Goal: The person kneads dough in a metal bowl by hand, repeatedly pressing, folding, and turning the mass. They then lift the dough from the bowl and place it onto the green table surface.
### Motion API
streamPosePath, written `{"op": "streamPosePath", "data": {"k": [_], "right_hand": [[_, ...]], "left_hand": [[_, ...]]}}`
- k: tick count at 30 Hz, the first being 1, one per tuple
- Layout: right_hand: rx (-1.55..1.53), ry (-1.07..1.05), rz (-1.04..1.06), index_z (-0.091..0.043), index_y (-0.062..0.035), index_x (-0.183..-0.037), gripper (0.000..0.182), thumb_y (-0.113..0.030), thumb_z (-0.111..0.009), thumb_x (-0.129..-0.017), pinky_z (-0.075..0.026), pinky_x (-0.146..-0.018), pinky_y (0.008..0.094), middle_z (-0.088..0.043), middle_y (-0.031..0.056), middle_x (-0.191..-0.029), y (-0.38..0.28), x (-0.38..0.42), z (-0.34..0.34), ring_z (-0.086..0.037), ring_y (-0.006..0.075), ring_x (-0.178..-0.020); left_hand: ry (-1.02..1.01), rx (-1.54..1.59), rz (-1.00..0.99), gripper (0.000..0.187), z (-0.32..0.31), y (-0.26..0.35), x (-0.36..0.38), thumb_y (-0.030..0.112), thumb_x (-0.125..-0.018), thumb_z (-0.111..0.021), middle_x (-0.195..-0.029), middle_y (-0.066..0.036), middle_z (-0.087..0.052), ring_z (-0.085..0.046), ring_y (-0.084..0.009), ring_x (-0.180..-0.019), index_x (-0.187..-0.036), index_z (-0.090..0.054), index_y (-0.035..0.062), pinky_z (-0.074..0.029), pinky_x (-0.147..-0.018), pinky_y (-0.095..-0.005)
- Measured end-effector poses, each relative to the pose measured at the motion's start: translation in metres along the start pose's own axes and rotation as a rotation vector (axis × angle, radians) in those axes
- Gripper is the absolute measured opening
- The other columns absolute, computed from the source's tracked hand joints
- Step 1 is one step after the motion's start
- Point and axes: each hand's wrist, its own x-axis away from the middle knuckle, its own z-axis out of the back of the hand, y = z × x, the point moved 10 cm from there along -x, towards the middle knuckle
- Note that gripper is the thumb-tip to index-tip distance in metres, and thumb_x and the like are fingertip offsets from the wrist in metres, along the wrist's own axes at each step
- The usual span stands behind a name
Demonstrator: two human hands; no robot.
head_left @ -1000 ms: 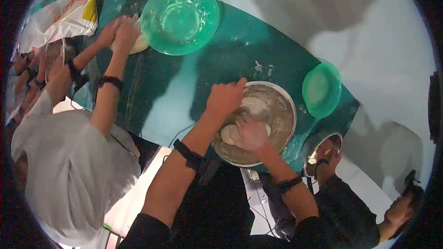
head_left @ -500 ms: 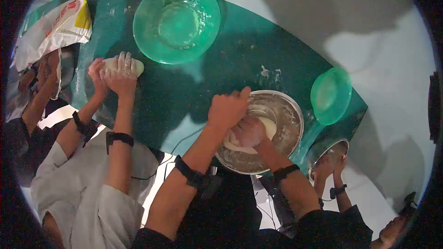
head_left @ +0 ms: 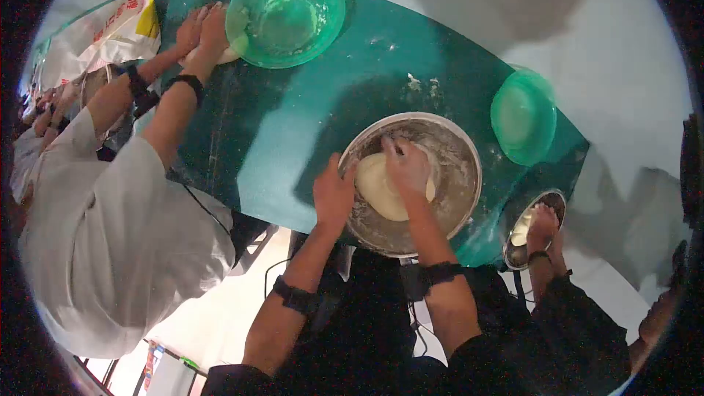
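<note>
- Teal table point(head_left: 293, 139) fills the frame centre, running from 10 o'clock to 4 o'clock, dusted with flour in patches.
- Co-worker in a pale top point(head_left: 110, 235) at 8 o'clock, both hands point(head_left: 205, 29) pressing a pale lump at the table's far edge, just beside the big green bowl.
- Big green bowl point(head_left: 286, 15) at 12 o'clock, floury inside.
- Steel bowl point(head_left: 458, 176) at frame centre-right, near edge of the table, floury walls.
- Flour bag point(head_left: 110, 33) at 10 o'clock, white with red and yellow print, lying on the table.
- Small green bowl point(head_left: 522, 117) at 2 o'clock of the steel bowl, apart from it.
- Dough point(head_left: 378, 191) lies inside the steel bowl, pale, rounded, toward its 9 o'clock side.
- Right hand point(head_left: 407, 169) on top of the dough, fingers spread and bent down, pressing into it; not closed around it.
- Left hand point(head_left: 334, 194) at 9 o'clock of the dough, curled over the steel bowl's rim, gripping it, just beside the dough.
- Another person's hand point(head_left: 543, 224) at 4 o'clock, in a second small steel bowl point(head_left: 513, 249) with a pale lump.
</note>
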Motion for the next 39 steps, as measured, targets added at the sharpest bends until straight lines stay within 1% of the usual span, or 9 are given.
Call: {"op": "streamPosePath", "data": {"k": [8,12,17,20,23,26,30,36,39], "right_hand": [[0.111,-0.683,0.251,-0.072,-0.0073,-0.100,0.030,-0.036,-0.064,-0.094,-0.053,-0.086,0.0505,-0.073,0.0178,-0.098,-0.039,-0.003,-0.009,-0.068,0.0390,-0.093],[0.025,-0.576,0.348,-0.063,-0.0074,-0.101,0.027,-0.031,-0.069,-0.091,-0.052,-0.084,0.0519,-0.067,0.0189,-0.094,-0.030,0.026,0.000,-0.065,0.0400,-0.090],[-0.085,-0.722,0.047,-0.063,-0.0071,-0.107,0.037,-0.040,-0.067,-0.091,-0.051,-0.091,0.0523,-0.066,0.0201,-0.102,-0.027,0.054,0.026,-0.063,0.0425,-0.098],[0.266,-0.345,0.588,-0.063,-0.0064,-0.107,0.037,-0.036,-0.072,-0.086,-0.052,-0.082,0.0488,-0.063,0.0129,-0.089,-0.066,0.084,0.056,-0.063,0.0364,-0.093],[0.450,-0.337,0.576,-0.064,-0.0034,-0.122,0.053,-0.048,-0.062,-0.092,-0.045,-0.102,0.0561,-0.069,0.0140,-0.101,-0.052,0.088,0.051,-0.061,0.0403,-0.110],[0.447,-0.542,0.755,-0.068,-0.0057,-0.117,0.049,-0.044,-0.065,-0.088,-0.048,-0.101,0.0528,-0.069,0.0146,-0.110,-0.045,0.095,0.027,-0.061,0.0366,-0.117],[0.349,-0.309,1.185,-0.071,-0.0126,-0.115,0.045,-0.042,-0.066,-0.081,-0.051,-0.098,0.0497,-0.069,0.0107,-0.114,-0.026,0.124,0.023,-0.065,0.0321,-0.110],[0.242,-0.407,1.240,-0.072,-0.0178,-0.114,0.044,-0.043,-0.067,-0.078,-0.053,-0.093,0.0478,-0.069,0.0064,-0.113,-0.026,0.090,0.017,-0.066,0.0294,-0.104],[0.245,-0.400,1.194,-0.073,-0.0150,-0.109,0.045,-0.043,-0.069,-0.074,-0.054,-0.092,0.0460,-0.070,0.0084,-0.108,-0.032,0.065,0.013,-0.067,0.0298,-0.104]], "left_hand": [[-0.180,-0.020,-0.282,0.041,-0.029,0.046,-0.035,0.023,-0.093,-0.067,-0.084,-0.027,-0.069,-0.068,-0.0470,-0.079,-0.131,-0.060,0.0063,-0.053,-0.072,-0.0562],[-0.174,-0.041,-0.391,0.041,-0.037,0.063,-0.048,0.023,-0.093,-0.066,-0.082,-0.026,-0.069,-0.068,-0.0464,-0.079,-0.131,-0.060,0.0081,-0.055,-0.071,-0.0556],[-0.186,-0.061,-0.364,0.042,-0.038,0.062,-0.046,0.025,-0.093,-0.066,-0.084,-0.025,-0.070,-0.069,-0.0454,-0.082,-0.132,-0.060,0.0109,-0.055,-0.073,-0.0556],[-0.168,-0.095,-0.381,0.043,-0.034,0.063,-0.046,0.025,-0.093,-0.066,-0.083,-0.025,-0.070,-0.069,-0.0456,-0.081,-0.133,-0.059,0.0113,-0.055,-0.072,-0.0563],[-0.204,-0.114,-0.362,0.041,-0.034,0.069,-0.047,0.025,-0.093,-0.065,-0.082,-0.025,-0.070,-0.069,-0.0460,-0.080,-0.131,-0.058,0.0105,-0.054,-0.071,-0.0572],[-0.197,-0.132,-0.382,0.037,-0.034,0.065,-0.047,0.025,-0.092,-0.065,-0.081,-0.024,-0.069,-0.069,-0.0462,-0.078,-0.125,-0.057,0.0095,-0.054,-0.069,-0.0580],[-0.307,-0.222,-0.300,0.031,-0.044,0.065,-0.052,0.025,-0.092,-0.064,-0.079,-0.024,-0.069,-0.068,-0.0463,-0.076,-0.118,-0.056,0.0087,-0.054,-0.069,-0.0582],[-0.312,-0.241,-0.244,0.029,-0.048,0.061,-0.052,0.024,-0.090,-0.067,-0.076,-0.024,-0.068,-0.068,-0.0459,-0.077,-0.110,-0.055,0.0063,-0.053,-0.067,-0.0569],[-0.214,0.147,-0.087,0.029,-0.030,0.056,-0.061,0.023,-0.086,-0.074,-0.073,-0.023,-0.066,-0.068,-0.0448,-0.074,-0.098,-0.056,0.0036,-0.051,-0.064,-0.0530]]}}
